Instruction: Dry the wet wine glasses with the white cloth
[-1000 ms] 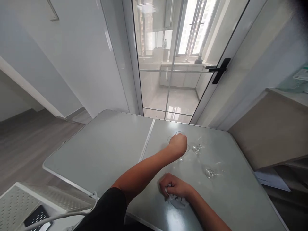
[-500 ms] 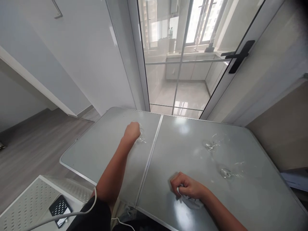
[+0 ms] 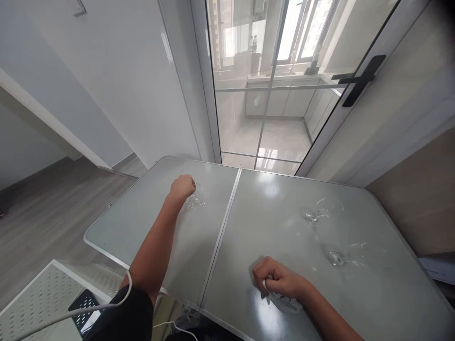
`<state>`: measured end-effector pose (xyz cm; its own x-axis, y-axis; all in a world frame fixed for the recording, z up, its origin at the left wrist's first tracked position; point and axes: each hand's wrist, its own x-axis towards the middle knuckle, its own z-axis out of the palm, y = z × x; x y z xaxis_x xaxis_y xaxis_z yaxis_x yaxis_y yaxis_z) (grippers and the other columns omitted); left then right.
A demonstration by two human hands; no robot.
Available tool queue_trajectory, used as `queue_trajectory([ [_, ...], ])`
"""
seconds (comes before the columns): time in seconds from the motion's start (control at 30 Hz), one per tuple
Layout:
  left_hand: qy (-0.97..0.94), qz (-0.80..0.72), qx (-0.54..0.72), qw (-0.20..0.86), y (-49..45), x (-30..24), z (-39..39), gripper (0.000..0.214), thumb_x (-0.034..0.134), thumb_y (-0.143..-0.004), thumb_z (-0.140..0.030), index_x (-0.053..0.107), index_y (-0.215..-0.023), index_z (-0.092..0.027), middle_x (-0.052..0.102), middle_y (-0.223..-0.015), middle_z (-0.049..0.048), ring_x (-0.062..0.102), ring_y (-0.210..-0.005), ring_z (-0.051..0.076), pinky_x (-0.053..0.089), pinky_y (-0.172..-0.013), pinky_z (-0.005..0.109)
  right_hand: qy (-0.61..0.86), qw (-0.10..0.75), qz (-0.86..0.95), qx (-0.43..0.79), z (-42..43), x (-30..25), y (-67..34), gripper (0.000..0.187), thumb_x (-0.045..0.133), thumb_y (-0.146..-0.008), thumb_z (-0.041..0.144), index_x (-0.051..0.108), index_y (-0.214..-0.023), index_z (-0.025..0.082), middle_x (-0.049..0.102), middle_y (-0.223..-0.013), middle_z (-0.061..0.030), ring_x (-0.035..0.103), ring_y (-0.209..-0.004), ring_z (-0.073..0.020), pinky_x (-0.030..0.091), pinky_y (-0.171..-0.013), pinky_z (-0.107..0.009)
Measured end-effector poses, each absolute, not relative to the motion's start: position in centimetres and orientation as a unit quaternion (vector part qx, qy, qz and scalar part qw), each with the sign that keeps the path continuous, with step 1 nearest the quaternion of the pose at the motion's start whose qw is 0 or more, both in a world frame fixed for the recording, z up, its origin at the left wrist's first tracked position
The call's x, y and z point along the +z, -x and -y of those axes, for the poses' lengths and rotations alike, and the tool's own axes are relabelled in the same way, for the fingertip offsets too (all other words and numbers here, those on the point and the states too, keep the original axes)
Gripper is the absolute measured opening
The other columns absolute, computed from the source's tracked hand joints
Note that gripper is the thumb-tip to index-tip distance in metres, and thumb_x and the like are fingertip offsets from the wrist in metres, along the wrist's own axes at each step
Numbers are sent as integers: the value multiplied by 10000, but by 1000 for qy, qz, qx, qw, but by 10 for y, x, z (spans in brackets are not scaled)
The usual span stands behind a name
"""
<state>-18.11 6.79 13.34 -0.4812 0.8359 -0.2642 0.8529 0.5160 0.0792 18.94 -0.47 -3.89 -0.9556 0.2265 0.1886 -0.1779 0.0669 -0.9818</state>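
Observation:
On the left half of the folding table [image 3: 142,227], my left hand [image 3: 182,186] is closed on a clear wine glass [image 3: 195,202]. Its transparent outline is faint, and the fingers hide part of it, so I cannot tell exactly where they grip it. Near the table's front, my right hand [image 3: 270,277] is a fist around a crumpled white cloth [image 3: 284,302] that hangs out below the palm and touches the tabletop. Two more clear stemmed glasses, a rear glass [image 3: 313,218] and a nearer glass [image 3: 336,258], stand upright on the right half.
A metal seam [image 3: 222,232] divides the grey tabletop. Behind it is a glass door [image 3: 241,128] with a black handle [image 3: 362,80]. At lower left, a white perforated surface [image 3: 31,293] carries a phone [image 3: 85,308], and a white cable [image 3: 88,309] crosses my left arm.
My left hand has moved left and slightly back across the table, with the wine glass in it. My right hand and the cloth have hardly moved.

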Motion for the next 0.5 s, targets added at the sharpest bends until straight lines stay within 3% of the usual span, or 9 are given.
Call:
queue_trajectory([
  [0.2,-505,-859,-31,76,171,148,-61,283,646,-843,-223,749,-1104,-187,756,-1157,97,683,-1082,249,504,-908,319,-4,139,734,665,1,-38,-191,243,573,-873,230,641,-660,136,581,-621,-17,536,-602,-119,393,-607,-238],
  [0.33,-483,-875,-10,16,159,160,-44,418,610,-910,-350,666,-1282,-169,606,-1423,161,585,-1262,364,491,-997,433,-10,120,744,657,-5,-40,-193,220,563,-873,258,644,-712,132,583,-669,-19,537,-623,-118,413,-625,-236],
  [0.43,-473,-874,55,-93,126,163,-27,423,508,-980,-470,642,-1290,-215,612,-1427,59,583,-1237,358,492,-1004,429,-4,110,746,657,-9,-43,-194,181,579,-853,241,631,-713,139,575,-679,-9,536,-635,-116,418,-632,-224],
  [0.5,-515,-844,115,-96,83,160,-18,389,554,-972,-439,645,-1276,-215,632,-1384,44,617,-1181,320,482,-1026,397,-1,101,746,659,-10,-46,-194,153,583,-845,222,634,-727,139,589,-698,-7,556,-658,-117,429,-646,-216],
])
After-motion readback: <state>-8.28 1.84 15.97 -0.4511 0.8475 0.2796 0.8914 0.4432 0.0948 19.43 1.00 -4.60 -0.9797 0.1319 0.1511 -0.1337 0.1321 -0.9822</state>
